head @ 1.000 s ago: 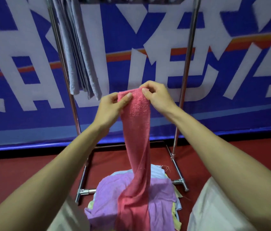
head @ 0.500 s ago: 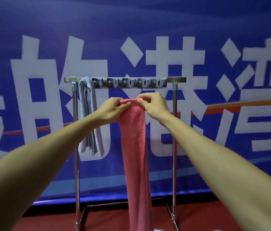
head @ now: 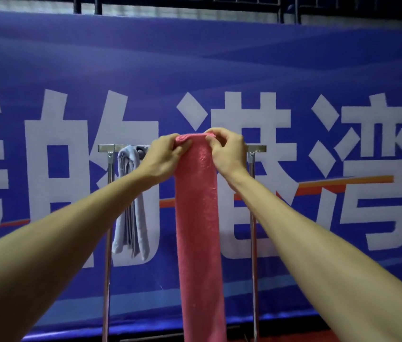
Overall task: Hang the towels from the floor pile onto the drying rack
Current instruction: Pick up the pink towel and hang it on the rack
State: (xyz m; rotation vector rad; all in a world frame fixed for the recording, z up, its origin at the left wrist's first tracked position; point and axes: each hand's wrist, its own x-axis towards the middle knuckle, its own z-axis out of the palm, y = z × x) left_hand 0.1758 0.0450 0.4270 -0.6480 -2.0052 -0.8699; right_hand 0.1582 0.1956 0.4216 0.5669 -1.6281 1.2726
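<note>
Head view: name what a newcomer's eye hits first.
The long pink towel hangs down the centre, its top pinched by left hand and right hand at the drying rack's bar. Behind, a blue banner with huge white characters fills the view; a grey towel drapes the rack's left end.

Both arms reach forward and up. The left grip point(head: 167, 154) and right grip point(head: 227, 151), fingers curled, pinch the towel point(head: 197, 193) by its top corners.

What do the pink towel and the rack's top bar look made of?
Pink towel: looks like terry or microfibre cloth, matte, with a nubby pile; it hangs limp. Rack's top bar: probably steel, chromed or polished, going by its bright grey sheen.
</note>
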